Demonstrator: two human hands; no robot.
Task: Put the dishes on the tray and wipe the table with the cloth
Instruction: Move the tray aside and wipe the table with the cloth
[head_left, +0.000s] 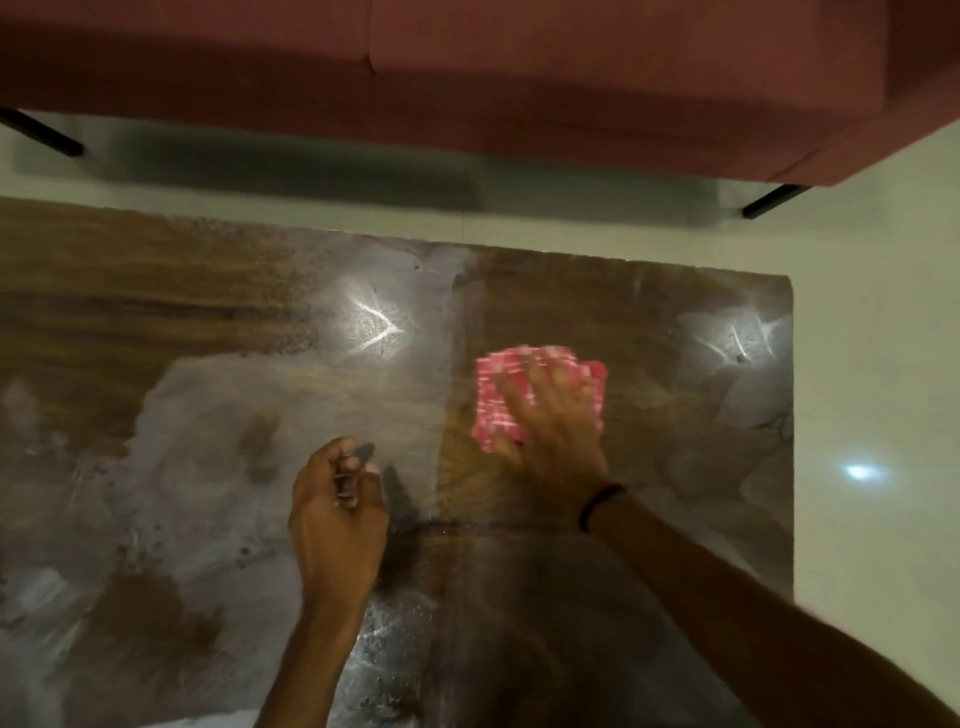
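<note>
The left hand is closest. Its fingers are curled in tight around something small and grey, too blurry to name. It hangs just over the table, a dark wooden top with grey smeary patches and shiny spots of light.

A bit farther out, the right hand lies flat with its fingers spread wide. It presses down on the cloth, which is pink and white with little squares. The cloth sits on the right part of the table, under the palm and fingers. A dark band goes around that wrist.

Past the table is a pale floor. Farthest away is a red sofa on thin black legs.
</note>
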